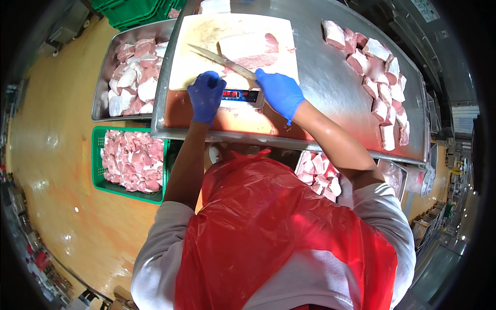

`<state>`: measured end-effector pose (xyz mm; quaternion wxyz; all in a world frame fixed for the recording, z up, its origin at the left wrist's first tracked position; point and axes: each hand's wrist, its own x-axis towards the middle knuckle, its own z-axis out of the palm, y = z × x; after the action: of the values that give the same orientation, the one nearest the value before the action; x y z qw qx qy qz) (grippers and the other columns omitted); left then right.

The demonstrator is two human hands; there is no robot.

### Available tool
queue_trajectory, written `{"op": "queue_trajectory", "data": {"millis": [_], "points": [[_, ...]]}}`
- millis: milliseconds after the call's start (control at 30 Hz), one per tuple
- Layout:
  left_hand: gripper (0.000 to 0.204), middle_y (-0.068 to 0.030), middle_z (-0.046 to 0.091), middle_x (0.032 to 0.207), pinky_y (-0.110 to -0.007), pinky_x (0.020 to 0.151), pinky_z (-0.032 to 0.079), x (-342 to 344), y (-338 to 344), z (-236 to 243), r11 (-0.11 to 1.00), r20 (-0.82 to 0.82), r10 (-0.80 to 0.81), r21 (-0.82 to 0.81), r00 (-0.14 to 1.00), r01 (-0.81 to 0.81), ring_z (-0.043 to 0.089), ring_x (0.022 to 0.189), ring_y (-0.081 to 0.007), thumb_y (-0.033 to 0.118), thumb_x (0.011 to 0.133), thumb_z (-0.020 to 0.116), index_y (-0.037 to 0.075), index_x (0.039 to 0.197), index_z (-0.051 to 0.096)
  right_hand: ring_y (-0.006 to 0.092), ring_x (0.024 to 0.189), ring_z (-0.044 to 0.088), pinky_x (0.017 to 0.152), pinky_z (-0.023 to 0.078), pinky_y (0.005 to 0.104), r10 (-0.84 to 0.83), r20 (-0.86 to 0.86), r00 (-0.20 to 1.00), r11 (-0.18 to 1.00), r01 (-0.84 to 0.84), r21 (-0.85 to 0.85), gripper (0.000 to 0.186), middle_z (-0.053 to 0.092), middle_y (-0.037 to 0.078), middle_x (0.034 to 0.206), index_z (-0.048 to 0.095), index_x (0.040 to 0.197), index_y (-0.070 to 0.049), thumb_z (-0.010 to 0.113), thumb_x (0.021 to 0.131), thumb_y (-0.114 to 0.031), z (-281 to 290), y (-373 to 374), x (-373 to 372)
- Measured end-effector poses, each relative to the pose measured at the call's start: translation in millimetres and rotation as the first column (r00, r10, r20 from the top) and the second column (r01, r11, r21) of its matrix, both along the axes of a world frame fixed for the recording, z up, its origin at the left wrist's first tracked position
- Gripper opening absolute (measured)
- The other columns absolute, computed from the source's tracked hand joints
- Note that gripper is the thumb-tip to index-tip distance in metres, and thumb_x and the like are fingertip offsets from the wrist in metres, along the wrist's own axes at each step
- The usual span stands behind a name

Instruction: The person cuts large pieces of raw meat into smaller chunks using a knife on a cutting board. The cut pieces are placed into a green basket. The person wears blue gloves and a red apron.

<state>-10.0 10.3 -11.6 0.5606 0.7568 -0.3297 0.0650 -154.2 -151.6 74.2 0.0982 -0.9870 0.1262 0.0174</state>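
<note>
My right hand (281,94), in a blue glove, is closed round the handle of a long knife (207,55). Its blade points to the far left across the white cutting board (199,37), just in front of a slab of raw meat with a thick pale fat layer (243,45). My left hand (206,98), also gloved in blue, is over the near left edge of the board with its fingers curled in; what they hold, if anything, is hidden. Between my hands, at the board's near edge, a small digital scale (242,96) with a lit display shows partly.
Many cut meat chunks (385,85) lie along the right of the metal table (330,98). Left of the table stand a metal tub (98,111) of chunks and a green crate (97,170) of smaller pieces. More meat pieces (318,175) sit below the table's front edge.
</note>
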Motion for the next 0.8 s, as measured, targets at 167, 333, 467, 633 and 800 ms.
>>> {"op": "queue_trajectory", "data": {"millis": [167, 333, 467, 633, 800], "points": [[0.011, -0.0115, 0.068, 0.077, -0.034, 0.065, 0.051, 14.3, 20.3, -29.8, 0.990, -0.069, 0.131, -0.047, 0.989, -0.134, 0.064, 0.067, -0.0192, 0.011, 0.081, 0.072, 0.003, 0.087, 0.068, 0.0424, 0.079, 0.068, 0.066, 0.052, 0.0532, 0.014, -0.286, 0.958, 0.998, -0.030, -0.052, 0.025, 0.069, 0.022, 0.087, 0.053, 0.120, -0.006, 0.050, 0.096, -0.013, 19.2, -35.0, -53.3], [0.010, 0.0023, 0.062, 0.076, -0.026, 0.063, 0.047, 37.8, 119.0, -56.7, 0.885, -0.097, 0.343, -0.300, 0.934, -0.356, 0.054, 0.069, -0.0081, 0.011, 0.089, 0.071, 0.002, 0.084, 0.069, 0.0386, 0.070, 0.066, 0.064, 0.052, 0.0477, -0.052, -0.247, 0.968, 0.999, 0.054, -0.002, 0.022, 0.067, 0.020, 0.078, 0.058, 0.118, -0.006, 0.055, 0.101, -0.020, 51.2, -99.3, -150.4], [0.021, -0.0062, 0.066, 0.080, -0.032, 0.062, 0.047, 62.7, 312.5, -147.0, 0.815, -0.149, 0.566, 0.251, 0.811, -0.523, 0.059, 0.068, -0.0175, 0.017, 0.087, 0.069, -0.003, 0.090, 0.065, 0.0241, 0.087, 0.068, 0.079, 0.055, 0.0372, -0.496, 0.088, 0.864, 0.427, 0.154, 0.891, 0.029, 0.071, 0.011, 0.102, 0.059, 0.122, -0.001, 0.053, 0.106, -0.024, -5.7, -108.9, -128.7], [0.058, -0.0316, 0.067, 0.111, -0.049, 0.086, 0.053, 31.6, 364.3, -88.7, 0.328, 0.122, 0.706, 0.817, 0.697, -0.475, 0.068, 0.099, -0.0441, 0.014, 0.085, 0.065, 0.000, 0.140, 0.053, 0.0253, 0.102, 0.067, 0.096, 0.057, 0.0466, -0.725, -0.015, 0.689, -0.179, -0.167, 0.970, 0.035, 0.067, 0.015, 0.110, 0.059, 0.119, 0.001, 0.051, 0.106, -0.031, -56.5, -80.1, -4.4], [0.037, -0.0168, 0.072, 0.111, -0.036, 0.089, 0.053, 66.5, 357.4, -74.5, 0.813, -0.171, 0.542, 0.353, 0.823, -0.463, 0.068, 0.098, -0.0252, -0.002, 0.087, 0.058, -0.003, 0.123, 0.066, 0.0225, 0.089, 0.064, 0.091, 0.058, 0.0411, -0.695, 0.171, 0.698, -0.115, -0.343, 0.932, 0.028, 0.065, 0.011, 0.105, 0.059, 0.116, 0.001, 0.053, 0.105, -0.025, -42.3, -28.1, 131.7]]}}
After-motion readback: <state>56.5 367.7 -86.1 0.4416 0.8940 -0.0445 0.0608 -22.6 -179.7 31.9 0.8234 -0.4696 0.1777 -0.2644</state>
